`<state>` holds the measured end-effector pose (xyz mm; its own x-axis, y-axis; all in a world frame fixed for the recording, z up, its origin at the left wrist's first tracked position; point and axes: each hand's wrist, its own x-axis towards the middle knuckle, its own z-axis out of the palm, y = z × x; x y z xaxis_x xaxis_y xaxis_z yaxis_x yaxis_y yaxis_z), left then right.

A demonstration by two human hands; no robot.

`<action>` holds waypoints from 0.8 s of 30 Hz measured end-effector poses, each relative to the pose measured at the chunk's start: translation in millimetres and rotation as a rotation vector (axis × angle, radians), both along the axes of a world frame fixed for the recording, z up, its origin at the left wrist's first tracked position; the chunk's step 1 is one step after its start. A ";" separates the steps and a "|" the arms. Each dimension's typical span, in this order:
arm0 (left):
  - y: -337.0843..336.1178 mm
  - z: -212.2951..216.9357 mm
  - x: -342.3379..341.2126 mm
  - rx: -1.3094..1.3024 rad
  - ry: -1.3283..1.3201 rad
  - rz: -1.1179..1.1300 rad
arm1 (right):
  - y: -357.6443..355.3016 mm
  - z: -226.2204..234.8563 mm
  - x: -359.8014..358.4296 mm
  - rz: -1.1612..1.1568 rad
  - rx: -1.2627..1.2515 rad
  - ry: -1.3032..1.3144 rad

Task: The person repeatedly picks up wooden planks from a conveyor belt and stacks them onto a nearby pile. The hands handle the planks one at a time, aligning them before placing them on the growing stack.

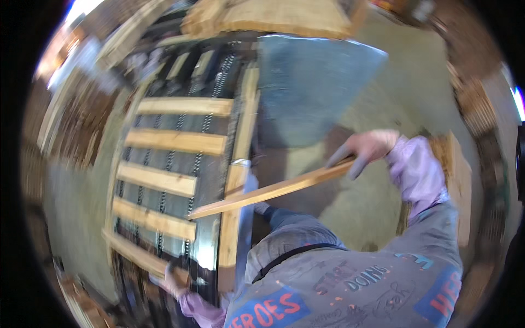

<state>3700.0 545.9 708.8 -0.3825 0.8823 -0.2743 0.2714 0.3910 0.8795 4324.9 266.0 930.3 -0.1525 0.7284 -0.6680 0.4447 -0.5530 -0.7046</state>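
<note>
My right hand [367, 148], with grey covering on its fingers, is closed round one end of a long narrow wooden board [273, 189]. The board slants down to the left, its far end over the edge of a chain conveyor [203, 146]. Low on the left, my left hand [170, 280] is closed about the right end of another wooden board [134, 253], which lies across the chains; dark fingertips show above that end. Further up the conveyor, several similar boards [175, 142] lie crosswise, spaced apart. Motion blurs the finer detail.
A wooden rail [232, 232] edges the conveyor beside my body. Beyond it is a grey-blue sheet [317, 82], with a thick wooden slab [279, 19] at the top. Wood stacks stand left [82, 123] and right [476, 106]; a pale block [456, 186] is by my right elbow.
</note>
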 end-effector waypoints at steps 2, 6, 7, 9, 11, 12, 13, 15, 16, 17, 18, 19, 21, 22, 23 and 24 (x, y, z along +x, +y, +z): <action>2.9 14.8 6.8 0.010 -0.092 -0.021 | -134.5 63.9 61.9 -0.330 -0.291 -0.288; 18.7 36.0 14.0 0.103 -0.188 0.140 | -271.6 238.8 107.3 -0.382 -1.005 -1.832; 73.5 -31.9 -52.8 0.093 -0.612 -0.227 | -282.5 261.3 111.0 -0.494 -0.903 -2.152; 28.4 98.6 67.0 -0.031 -0.086 0.005 | -266.8 239.3 121.5 -0.574 -0.633 -2.416; 58.2 59.9 33.5 0.128 -0.453 -0.151 | -196.8 168.4 141.3 -0.542 -0.279 -2.207; 60.2 66.0 46.6 0.211 -0.579 -0.192 | -162.1 103.7 149.8 -0.211 0.220 -2.088; 37.5 106.9 77.0 0.141 -0.541 -0.060 | -86.6 39.5 105.7 -0.082 0.505 -1.758; 43.6 97.5 44.6 0.125 -1.102 -0.174 | 66.0 -27.6 -33.2 0.067 0.583 -1.117; 34.1 103.9 48.6 0.161 -1.159 -0.203 | 121.7 -67.1 -83.3 0.251 0.677 -0.868; 22.6 108.4 47.2 0.204 -1.124 -0.189 | 168.7 -117.7 -136.9 0.328 0.691 -0.750; 8.8 115.2 50.3 0.248 -1.089 -0.180 | 208.9 -145.6 -196.2 0.426 0.788 -0.637; -16.1 127.4 57.0 0.291 -1.065 -0.225 | 244.4 -141.8 -257.9 0.532 0.749 -0.545; -58.0 159.7 62.2 0.344 -0.959 -0.239 | 278.0 -192.6 -357.3 0.434 0.949 -0.605; -71.7 167.0 68.4 0.385 -0.948 -0.155 | 293.1 -217.6 -403.0 0.408 0.868 -0.687; -79.3 176.8 75.0 0.374 -0.985 -0.192 | 311.1 -241.3 -443.3 0.374 0.777 -0.771; -88.3 181.3 75.0 0.360 -1.026 -0.216 | 318.4 -256.3 -466.9 0.351 0.686 -0.763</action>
<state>3775.1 457.6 890.1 0.0506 0.9949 -0.0871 -0.6196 0.0997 0.7786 3858.0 584.4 674.0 -0.1425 0.9796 -0.1418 0.9534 0.0974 -0.2854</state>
